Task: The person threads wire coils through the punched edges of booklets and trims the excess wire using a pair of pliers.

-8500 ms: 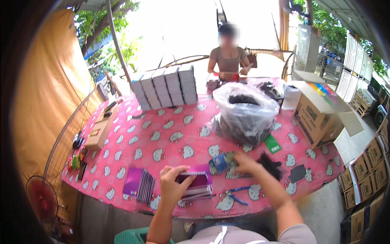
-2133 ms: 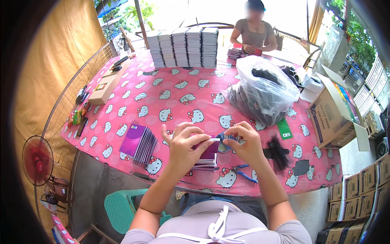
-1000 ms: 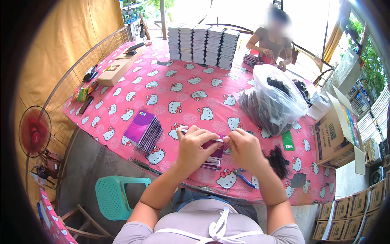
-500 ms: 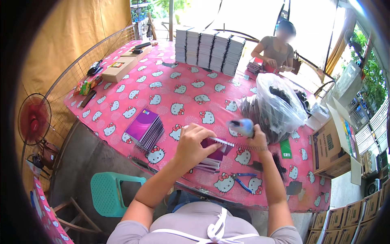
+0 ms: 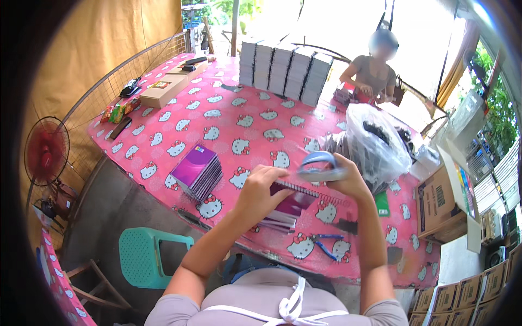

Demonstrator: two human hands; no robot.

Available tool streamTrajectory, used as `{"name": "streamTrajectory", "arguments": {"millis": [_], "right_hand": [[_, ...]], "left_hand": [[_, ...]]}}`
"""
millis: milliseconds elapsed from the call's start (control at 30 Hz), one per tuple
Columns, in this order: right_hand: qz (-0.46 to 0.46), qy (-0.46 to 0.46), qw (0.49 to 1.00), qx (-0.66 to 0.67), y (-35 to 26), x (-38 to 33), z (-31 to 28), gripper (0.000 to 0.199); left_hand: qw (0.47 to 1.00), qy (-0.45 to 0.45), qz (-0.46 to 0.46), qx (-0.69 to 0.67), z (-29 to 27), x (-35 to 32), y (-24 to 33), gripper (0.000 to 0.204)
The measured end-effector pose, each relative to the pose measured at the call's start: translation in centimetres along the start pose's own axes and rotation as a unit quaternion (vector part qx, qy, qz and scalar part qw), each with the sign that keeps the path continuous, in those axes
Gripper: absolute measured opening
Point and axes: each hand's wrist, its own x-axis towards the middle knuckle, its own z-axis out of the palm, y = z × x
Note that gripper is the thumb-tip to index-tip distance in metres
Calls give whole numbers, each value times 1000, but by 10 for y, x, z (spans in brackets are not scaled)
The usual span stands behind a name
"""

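Observation:
My left hand (image 5: 255,190) pinches the spine edge of a purple notebook (image 5: 299,202), tilted up off the table. A spiral coil (image 5: 334,200) runs along the notebook's holes, its loose end sticking out to the right. In my right hand (image 5: 350,178) is a blue-and-grey hand tool (image 5: 322,171) with a looped handle, blurred by motion, just above the spine. Its exact kind cannot be made out. Below the notebook lie more purple-covered notebooks (image 5: 278,221). Blue-handled pliers (image 5: 326,245) rest nearby on the table.
To the left stands a stack of purple coil-bound notebooks (image 5: 197,171). A clear plastic bag of black coils (image 5: 375,141) sits at the right, beside an open carton (image 5: 443,204). Tall book stacks (image 5: 285,70) stand at the back, near a seated co-worker (image 5: 372,76).
My right hand has raised and turned the tool, so its looped handle now shows. Less of the coil sticks out past the notebook's right end. My left hand keeps its grip.

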Motion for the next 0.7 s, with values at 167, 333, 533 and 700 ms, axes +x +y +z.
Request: {"name": "streamTrajectory", "arguments": {"millis": [167, 333, 533, 700], "right_hand": [[38, -26, 999, -16, 4, 9, 10, 48], [-54, -54, 995, -72, -16, 23, 24, 51], [-4, -64, 997, -51, -16, 24, 37, 36], [145, 88, 897, -409, 64, -11, 41, 35]], "left_hand": [[978, 52, -119, -164, -5, -18, -7, 39], [901, 100, -227, -357, -3, -29, -22, 37], [893, 94, -229, -376, -11, -41, -33, 34], [897, 52, -195, -394, -12, -35, -39, 29]]}}
